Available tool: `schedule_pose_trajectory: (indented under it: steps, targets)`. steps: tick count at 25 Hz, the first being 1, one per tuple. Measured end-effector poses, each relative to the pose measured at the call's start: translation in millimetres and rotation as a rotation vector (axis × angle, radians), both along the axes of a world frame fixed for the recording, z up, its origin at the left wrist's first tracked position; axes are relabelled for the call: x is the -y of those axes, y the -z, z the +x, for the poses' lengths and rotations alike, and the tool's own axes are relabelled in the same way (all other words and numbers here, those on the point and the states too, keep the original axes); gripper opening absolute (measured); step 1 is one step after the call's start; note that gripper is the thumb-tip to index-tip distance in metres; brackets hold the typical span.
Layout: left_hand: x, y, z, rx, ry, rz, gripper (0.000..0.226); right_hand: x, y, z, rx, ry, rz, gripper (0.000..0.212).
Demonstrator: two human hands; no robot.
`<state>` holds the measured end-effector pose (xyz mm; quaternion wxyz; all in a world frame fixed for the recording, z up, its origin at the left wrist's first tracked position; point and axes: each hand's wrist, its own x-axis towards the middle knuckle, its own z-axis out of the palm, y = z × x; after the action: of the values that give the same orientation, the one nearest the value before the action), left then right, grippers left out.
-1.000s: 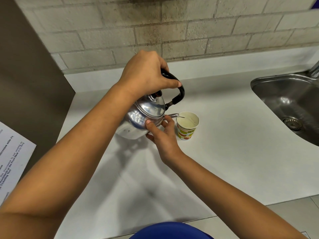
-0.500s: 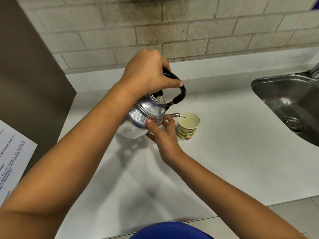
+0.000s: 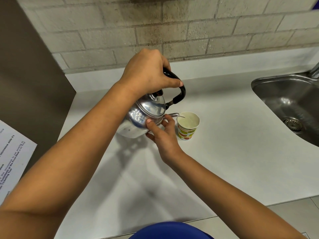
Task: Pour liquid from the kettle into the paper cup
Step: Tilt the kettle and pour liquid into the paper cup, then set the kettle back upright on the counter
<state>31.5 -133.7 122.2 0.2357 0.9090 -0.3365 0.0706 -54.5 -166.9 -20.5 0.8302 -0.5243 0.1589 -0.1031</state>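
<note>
1. The left hand (image 3: 148,73) was closed around the black handle (image 3: 179,90) of the kettle (image 3: 143,118), with the thumb laid along the top of the handle.
2. The kettle was shiny metal and was held tilted toward the right, its base lifted off the counter (image 3: 224,152).
3. The lid (image 3: 151,106) sat on the kettle, with its dark knob just under the left hand.
4. The right hand (image 3: 164,135) was pressed against the lower side of the kettle, thumb on the metal body and fingers spread beneath the spout (image 3: 172,115); it was bracing the kettle rather than wrapped around it.
5. The spout tip reached over the left rim of the cup (image 3: 187,125), and a thin stream ran from it into the cup.
6. The cup stood upright on the counter just right of the kettle and the right hand, apart from both; its outside had a coloured pattern and its inside was pale.
7. How full the cup was could not be told.
8. A steel sink (image 3: 290,104) was set into the counter well to the right of the cup.
9. A brick wall (image 3: 189,31) ran behind the counter, and a dark panel (image 3: 31,83) stood at the left with a printed sheet (image 3: 12,156) on it.
</note>
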Motion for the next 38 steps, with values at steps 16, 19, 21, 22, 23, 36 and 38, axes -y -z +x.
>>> schedule_pose_trajectory:
  steps: [16, 19, 21, 22, 23, 36, 38]
  targets:
    - [-11.1, 9.2, 1.3, -0.064, -0.027, -0.097, 0.038, 1.1, 6.6, -1.1, -0.036, 0.039, -0.024, 0.055]
    - [-19.5, 16.5, 2.8, -0.111, -0.074, -0.176, 0.035, 0.8, 7.1, -1.8, -0.058, 0.036, -0.058, 0.058]
    - [-27.0, 22.4, 3.6, -0.140, -0.105, -0.249, 0.033, 4.4, 5.6, -2.2, -0.087, 0.015, -0.080, 0.064]
    - [-31.5, 25.4, 3.6, -0.157, -0.116, -0.295, 0.032, 7.5, 4.7, -2.7, -0.122, 0.006, -0.109, 0.065]
    - [-36.4, 28.1, 3.6, -0.176, -0.123, -0.345, 0.030, 11.3, 4.6, -3.3, -0.167, 0.018, -0.179, 0.062]
    - [-79.0, 48.7, -0.3, -0.188, -0.129, -0.772, 0.014, 64.8, -87.2, 42.4, 0.384, -0.207, -1.157, 0.028]
    - [-86.0, 53.8, 1.2, -0.183, -0.138, -0.800, 0.013, 59.1, -87.7, 47.3, 0.425, -0.244, -1.176, 0.025]
